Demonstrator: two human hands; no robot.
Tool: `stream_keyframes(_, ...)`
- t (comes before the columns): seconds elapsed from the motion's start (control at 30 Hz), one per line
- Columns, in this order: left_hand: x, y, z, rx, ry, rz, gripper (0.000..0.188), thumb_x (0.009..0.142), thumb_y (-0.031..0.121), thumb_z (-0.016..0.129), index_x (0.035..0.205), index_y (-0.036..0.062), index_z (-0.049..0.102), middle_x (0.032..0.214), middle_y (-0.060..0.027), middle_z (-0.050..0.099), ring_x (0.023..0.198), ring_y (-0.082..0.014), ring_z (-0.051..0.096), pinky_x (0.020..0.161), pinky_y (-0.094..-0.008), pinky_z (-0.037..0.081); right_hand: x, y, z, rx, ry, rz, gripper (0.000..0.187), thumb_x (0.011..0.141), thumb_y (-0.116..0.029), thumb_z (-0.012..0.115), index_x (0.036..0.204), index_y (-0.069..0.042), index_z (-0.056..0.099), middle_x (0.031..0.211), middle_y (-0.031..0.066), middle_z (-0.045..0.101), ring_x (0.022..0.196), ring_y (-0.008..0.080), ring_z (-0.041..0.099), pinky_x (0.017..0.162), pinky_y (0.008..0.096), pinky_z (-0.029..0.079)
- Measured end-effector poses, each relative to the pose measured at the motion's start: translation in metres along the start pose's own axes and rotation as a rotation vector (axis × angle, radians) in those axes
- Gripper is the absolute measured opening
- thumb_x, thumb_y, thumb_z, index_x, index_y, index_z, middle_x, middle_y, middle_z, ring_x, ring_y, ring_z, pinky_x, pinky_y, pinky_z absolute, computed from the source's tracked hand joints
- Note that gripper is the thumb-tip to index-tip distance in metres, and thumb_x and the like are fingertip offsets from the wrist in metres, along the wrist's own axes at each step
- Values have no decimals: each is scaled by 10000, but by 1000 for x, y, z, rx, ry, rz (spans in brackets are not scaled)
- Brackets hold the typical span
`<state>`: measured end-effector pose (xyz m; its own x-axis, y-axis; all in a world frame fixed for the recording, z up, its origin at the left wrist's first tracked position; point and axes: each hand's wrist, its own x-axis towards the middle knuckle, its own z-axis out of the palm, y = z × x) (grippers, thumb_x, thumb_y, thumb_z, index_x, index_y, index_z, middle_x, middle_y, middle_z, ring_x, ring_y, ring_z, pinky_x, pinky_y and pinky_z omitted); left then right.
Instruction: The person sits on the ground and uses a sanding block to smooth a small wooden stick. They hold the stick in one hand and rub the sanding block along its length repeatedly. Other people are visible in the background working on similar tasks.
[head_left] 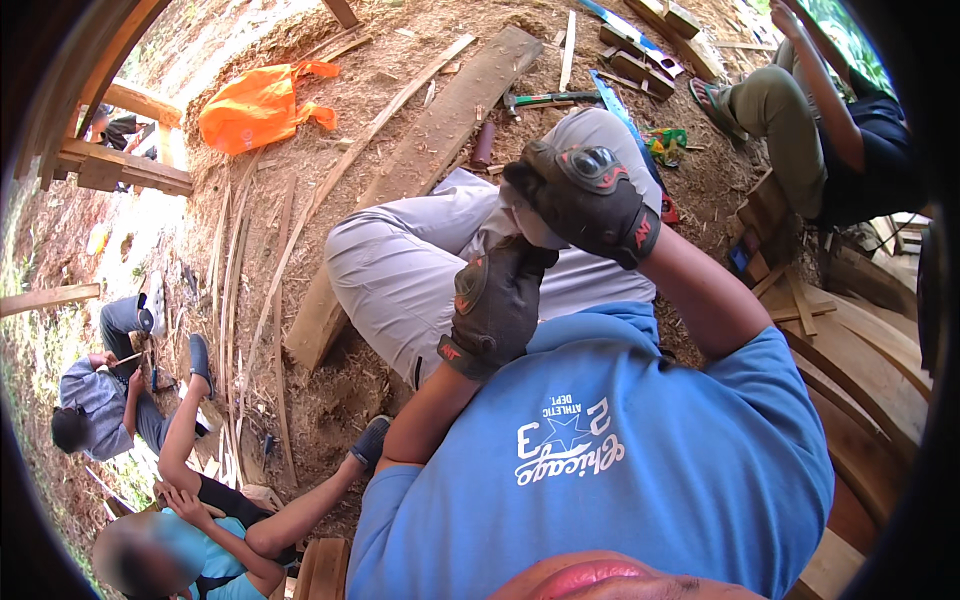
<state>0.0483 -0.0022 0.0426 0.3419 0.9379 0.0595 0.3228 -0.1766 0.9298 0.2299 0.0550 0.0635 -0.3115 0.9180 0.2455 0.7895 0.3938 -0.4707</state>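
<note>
I sit with grey-trousered legs point(400, 265) folded in front of me, both hands in black work gloves with red marks. My left hand point(495, 308) is closed over my lap, its fingers curled away from view. Slightly farther off and to the right, my right hand point(588, 195) is closed too, by my raised knee. Whatever either hand grips, if anything, is hidden behind the gloves. Beyond my knees lie a green-handled hammer point(550, 98) and a dark red cylinder point(483, 145). A blue strip-like tool point(622, 112) runs beside my right knee.
A wide plank point(450, 125) and thin wood strips point(240, 300) lie on shaving-covered ground. An orange bag point(262, 108) rests at far left. Two people point(100, 400) point(215, 535) sit left, another person point(800, 130) far right. Timber point(860, 340) is stacked at right.
</note>
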Motion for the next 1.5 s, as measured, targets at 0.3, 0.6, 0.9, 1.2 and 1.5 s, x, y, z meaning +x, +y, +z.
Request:
stream_keyframes(0.3,-4,15,-16,37,-38,-41,188,994,47,508,1041,2,684,827,-98,696,692,-188,644,665,-356,509,11,58,-24,167,-2,184,333,1107,-262,511,1213,8,673,1110,231,717,1061,369,704,913,430,555)
stream_keyframes(0.6,-6,16,-16,8,-30,-76,243,981,70,551,1151,34,721,837,-79,686,722,-199,672,695,-368,513,-1,16,-47,51,-47,-21,307,1034,-202,614,1253,3,681,1208,187,703,1106,380,693,942,449,552)
stream_keyframes(0.9,-7,14,-5,76,11,-67,172,1021,146,672,1100,21,759,924,-225,737,813,-410,725,698,-463,552,7,40,-15,-40,69,243,281,1039,-358,631,1000,-91,708,801,165,704,743,346,728,663,458,561)
stream_keyframes(1.2,-4,-13,5,-40,144,120,181,997,135,706,1125,18,758,936,-222,751,819,-410,738,712,-477,565,-14,-4,-25,191,-56,79,312,1076,-294,591,1189,-24,698,1079,191,722,1008,363,719,926,437,565)
stream_keyframes(1.5,-18,-10,-4,281,213,233,196,976,156,726,1142,56,753,923,-177,762,784,-379,740,682,-483,570,6,64,-22,217,-51,317,362,1095,-297,501,1126,19,675,1009,205,712,947,349,713,863,424,545)
